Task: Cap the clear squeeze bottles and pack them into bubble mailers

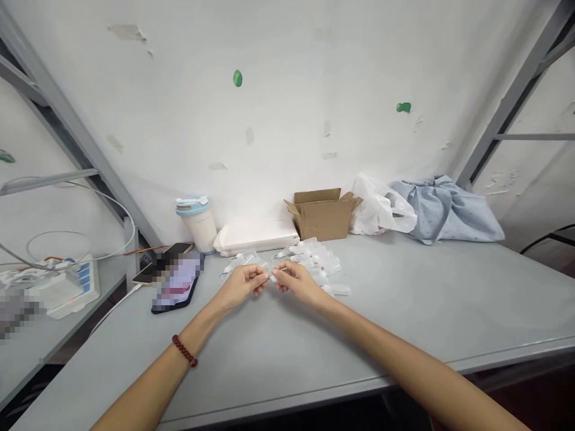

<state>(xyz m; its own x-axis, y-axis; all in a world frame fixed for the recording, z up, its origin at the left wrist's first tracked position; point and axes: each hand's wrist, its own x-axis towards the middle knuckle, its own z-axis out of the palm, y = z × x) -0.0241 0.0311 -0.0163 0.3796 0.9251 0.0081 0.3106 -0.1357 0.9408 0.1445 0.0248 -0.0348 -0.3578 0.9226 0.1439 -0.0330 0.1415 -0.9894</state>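
My left hand (248, 281) is closed in a pinch, thumb against fingertips, just above the grey table. Facing it, my right hand (293, 280) also pinches, its fingertips nearly touching the left ones. A small white plastic piece (272, 278) shows at the right fingertips. What the left fingers hold is too small to make out. Behind the right hand lies a pile of translucent white plastic pieces (317, 256), tube-like, some with thin loops. A smaller group of similar pieces (245, 258) rests behind the left hand.
At the back stand a cup with a blue lid (200, 224), a white flat stack (258, 236), an open cardboard box (324, 216), a white plastic bag (380, 206) and blue-grey cloth (449, 209). Two phones (177, 287) lie left. A power strip (78, 287) sits on the neighbouring table.
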